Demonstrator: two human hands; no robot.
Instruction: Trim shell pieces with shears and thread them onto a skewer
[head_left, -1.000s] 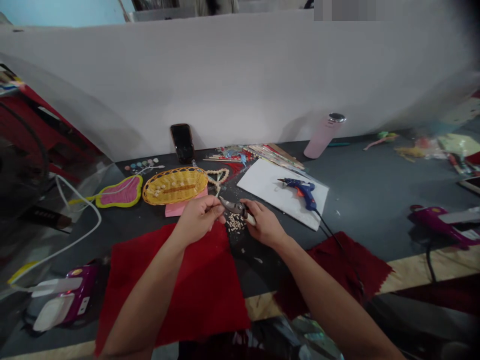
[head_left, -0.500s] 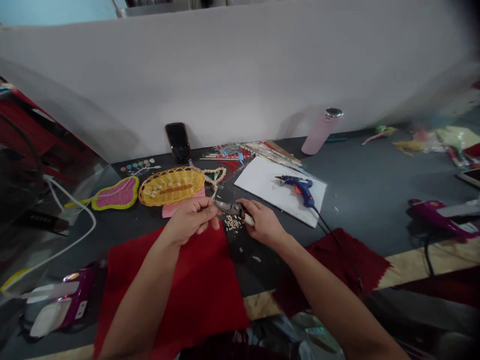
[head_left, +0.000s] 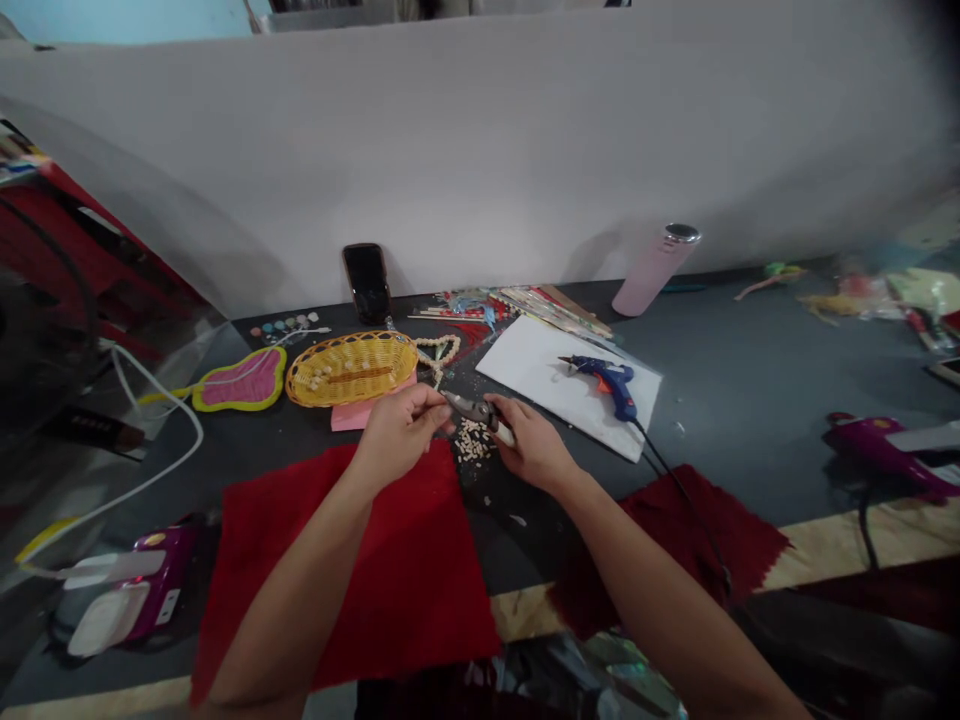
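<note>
My right hand (head_left: 531, 440) is closed around the pale handles of a pair of pruning shears (head_left: 472, 408), whose dark blades point left. At the blade tips, the fingers of my left hand (head_left: 405, 432) are pinched together; what they hold is too small to make out. Below the shears lies a heap of small cream-coloured pieces (head_left: 475, 443) on the dark table. Behind my hands is a yellow woven basket (head_left: 352, 368) with a few pale pieces inside. Beside it rests a string of pale beads (head_left: 448, 350).
A blue glue gun (head_left: 609, 378) lies on a white board (head_left: 525, 357) at right. Red cloth (head_left: 405, 560) spreads under my left forearm. A phone (head_left: 367, 283) leans on the partition, and a pink bottle (head_left: 656, 270) stands farther right. Thin sticks (head_left: 555, 308) lie at the back.
The whole view has shifted slightly, so most things appear a little farther right. Both hands stay together at the shears, and their grips look the same.
</note>
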